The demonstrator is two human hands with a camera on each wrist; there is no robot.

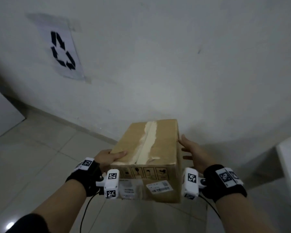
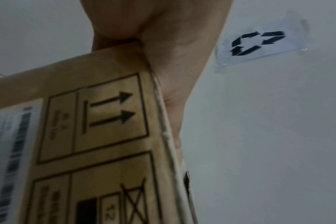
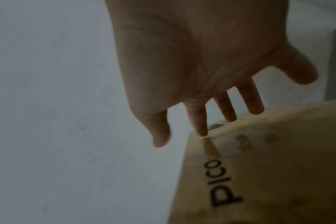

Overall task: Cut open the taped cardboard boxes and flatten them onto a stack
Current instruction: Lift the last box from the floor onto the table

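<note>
A brown cardboard box is in front of me, close to the wall, its top seam covered by a pale, wrinkled strip of tape. Handling symbols and white labels mark its near side. My left hand grips the near left top corner, thumb lying over the top face and palm against the edge. My right hand is spread flat beside the box's right side. Its straight fingertips touch the upper edge. No cutting tool is in view.
A paper sheet with a black recycling symbol is taped to the white wall behind the box, also seen as the sign. Pale floor tiles spread left. A white panel stands at far left, white furniture at right.
</note>
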